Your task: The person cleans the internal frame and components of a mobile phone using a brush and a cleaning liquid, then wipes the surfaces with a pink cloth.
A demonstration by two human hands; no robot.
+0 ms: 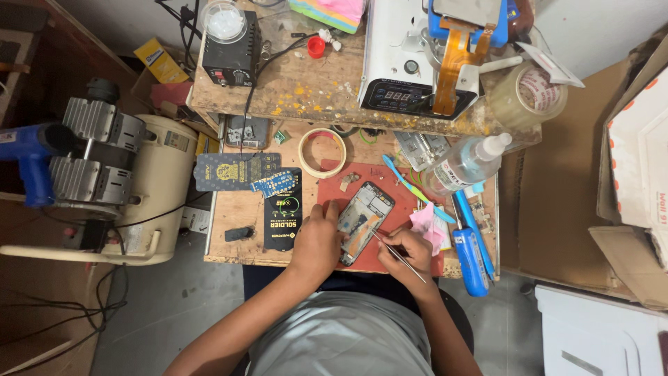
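Here, opened phone (367, 221) between hands, tweezers (398, 253) touching

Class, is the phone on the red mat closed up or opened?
Opened: the phone lies on the red mat with inner parts exposed, no cover.

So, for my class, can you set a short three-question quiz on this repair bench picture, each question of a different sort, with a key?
1. True or false: the left hand steadies the opened phone on the red mat.
2. Multiple choice: the right hand holds A) a roll of tape, B) tweezers, C) a spray bottle.
3. Fill in: the blue screwdriver lies to the ______ of the phone, as the picture shows it.

Key: 1 true; 2 B; 3 right.
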